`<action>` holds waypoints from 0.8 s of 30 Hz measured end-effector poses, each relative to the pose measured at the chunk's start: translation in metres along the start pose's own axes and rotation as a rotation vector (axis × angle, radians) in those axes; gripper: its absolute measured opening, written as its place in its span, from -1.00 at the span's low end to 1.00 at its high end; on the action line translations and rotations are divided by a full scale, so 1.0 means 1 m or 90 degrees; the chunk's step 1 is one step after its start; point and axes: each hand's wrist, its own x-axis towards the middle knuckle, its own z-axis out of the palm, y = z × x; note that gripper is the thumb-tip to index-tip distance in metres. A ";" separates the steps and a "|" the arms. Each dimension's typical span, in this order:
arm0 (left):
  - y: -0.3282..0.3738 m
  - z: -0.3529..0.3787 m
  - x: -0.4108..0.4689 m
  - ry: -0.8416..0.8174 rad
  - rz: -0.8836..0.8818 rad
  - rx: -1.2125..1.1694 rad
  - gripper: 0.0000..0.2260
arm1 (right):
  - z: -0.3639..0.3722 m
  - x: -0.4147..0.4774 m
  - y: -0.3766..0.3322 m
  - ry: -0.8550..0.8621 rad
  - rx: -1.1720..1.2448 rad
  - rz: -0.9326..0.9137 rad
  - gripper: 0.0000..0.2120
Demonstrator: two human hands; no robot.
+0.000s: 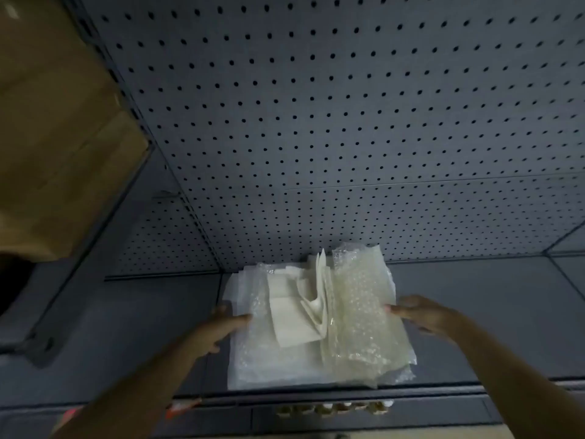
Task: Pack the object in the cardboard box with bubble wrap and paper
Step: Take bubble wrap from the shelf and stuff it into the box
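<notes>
A stack of clear bubble wrap [361, 315] lies on a dark grey shelf [126, 327], with folded white paper sheets [294, 324] lying on and between its layers. My left hand [218, 327] grips the stack's left edge, thumb on top. On the opposite side, my right hand [424, 313] holds the right edge of the bubble wrap. A brown cardboard box [53, 137] fills the upper left, blurred and close to the camera. No object for packing shows.
A grey pegboard wall [348, 122] rises behind the shelf. A metal upright [41, 343] stands at the left. Below the shelf's front lip sits a row of small pale items [332, 408] and an orange-and-white tag [183, 407].
</notes>
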 end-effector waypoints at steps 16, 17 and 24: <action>-0.008 0.016 0.026 -0.041 -0.088 -0.228 -0.44 | -0.005 0.042 0.028 -0.144 0.188 0.049 -0.42; -0.009 0.014 0.027 -0.048 -0.083 -0.237 -0.40 | -0.005 0.046 0.032 -0.149 0.185 0.055 -0.36; -0.001 0.009 0.017 -0.093 -0.022 -0.215 -0.51 | 0.002 0.046 0.034 -0.141 0.192 0.029 -0.24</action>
